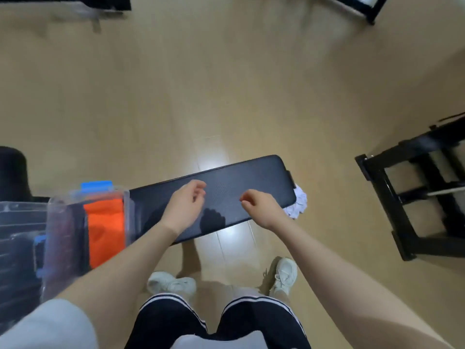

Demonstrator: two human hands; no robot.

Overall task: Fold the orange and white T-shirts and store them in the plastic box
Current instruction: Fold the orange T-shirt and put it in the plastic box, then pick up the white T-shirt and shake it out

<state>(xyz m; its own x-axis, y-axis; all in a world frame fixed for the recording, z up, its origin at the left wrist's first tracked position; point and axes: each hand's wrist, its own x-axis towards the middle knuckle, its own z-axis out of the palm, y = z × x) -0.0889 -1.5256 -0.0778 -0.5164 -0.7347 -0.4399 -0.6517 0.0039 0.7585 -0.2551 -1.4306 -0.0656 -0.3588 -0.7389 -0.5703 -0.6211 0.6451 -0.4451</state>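
The orange T-shirt (104,230) sits folded in the plastic box (85,238). Both hands, left hand (186,200) and right hand (261,207), hover empty, fingers loosely curled. The white T-shirt (298,205) (bunched beside the black bench (226,195)) could get dirty on the floor.

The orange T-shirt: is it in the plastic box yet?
Yes. The orange T-shirt lies folded inside the clear plastic box.

White sleeve (45,323), striped black shorts (264,321), white sneakers (284,275).
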